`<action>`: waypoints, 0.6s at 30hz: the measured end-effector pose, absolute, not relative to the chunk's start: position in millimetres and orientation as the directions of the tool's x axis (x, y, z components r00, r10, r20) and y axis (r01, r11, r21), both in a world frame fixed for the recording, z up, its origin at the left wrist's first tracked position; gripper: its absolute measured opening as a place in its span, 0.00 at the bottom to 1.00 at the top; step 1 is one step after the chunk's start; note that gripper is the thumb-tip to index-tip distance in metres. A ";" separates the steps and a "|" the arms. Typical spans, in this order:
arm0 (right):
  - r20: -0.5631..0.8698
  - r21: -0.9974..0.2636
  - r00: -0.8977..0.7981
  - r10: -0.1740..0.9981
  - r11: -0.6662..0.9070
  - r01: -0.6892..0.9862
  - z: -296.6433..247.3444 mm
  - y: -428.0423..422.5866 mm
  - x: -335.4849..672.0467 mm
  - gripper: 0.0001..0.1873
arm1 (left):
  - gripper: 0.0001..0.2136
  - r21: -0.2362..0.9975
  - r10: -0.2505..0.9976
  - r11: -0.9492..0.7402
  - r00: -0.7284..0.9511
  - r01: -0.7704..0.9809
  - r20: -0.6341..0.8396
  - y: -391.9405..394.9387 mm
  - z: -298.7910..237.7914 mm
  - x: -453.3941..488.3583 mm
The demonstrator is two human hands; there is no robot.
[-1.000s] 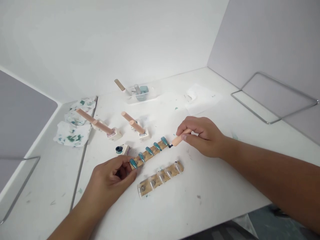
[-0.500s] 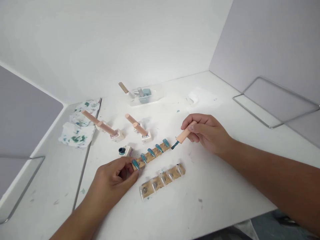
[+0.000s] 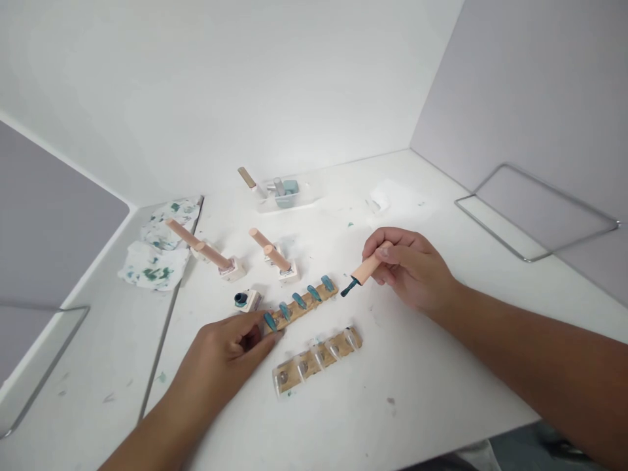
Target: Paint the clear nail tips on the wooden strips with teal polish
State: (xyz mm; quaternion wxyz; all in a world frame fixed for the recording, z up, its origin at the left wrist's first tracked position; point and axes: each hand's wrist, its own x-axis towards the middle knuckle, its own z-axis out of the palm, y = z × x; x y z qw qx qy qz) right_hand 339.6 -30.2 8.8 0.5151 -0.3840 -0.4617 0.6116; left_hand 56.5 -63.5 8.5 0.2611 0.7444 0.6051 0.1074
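The right hand (image 3: 412,268) pinches a peach-coloured cylindrical brush handle (image 3: 370,265) between thumb and curled fingers. Its teal-wet bristles point down and left, ending just beside the far end of a tan wooden strip of teal-painted nail tips (image 3: 305,303), which lies slantwise on the white table (image 3: 441,392). The left hand (image 3: 226,347) closes thumb and forefinger on that strip's near end, with a small open polish bottle (image 3: 246,300) just beyond its fingertips and a second wooden strip of clear nail tips (image 3: 318,360) lying just to its right.
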 end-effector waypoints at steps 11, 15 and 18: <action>0.088 -0.963 -0.157 0.984 0.044 -0.266 6.3 -26.4 343.3 0.05 | 0.27 0.490 0.964 0.038 0.097 0.871 -0.247 -61.6 10.7 59.2; 0.128 -0.966 -0.155 0.980 0.088 -0.241 3.1 -24.1 345.4 0.06 | 0.28 0.510 0.961 0.022 0.122 0.860 -0.248 -62.6 7.7 55.9; 0.165 -0.970 -0.159 0.973 0.131 -0.206 2.4 -23.2 346.0 0.06 | 0.25 0.525 0.964 0.010 0.132 0.851 -0.232 -64.0 8.1 54.1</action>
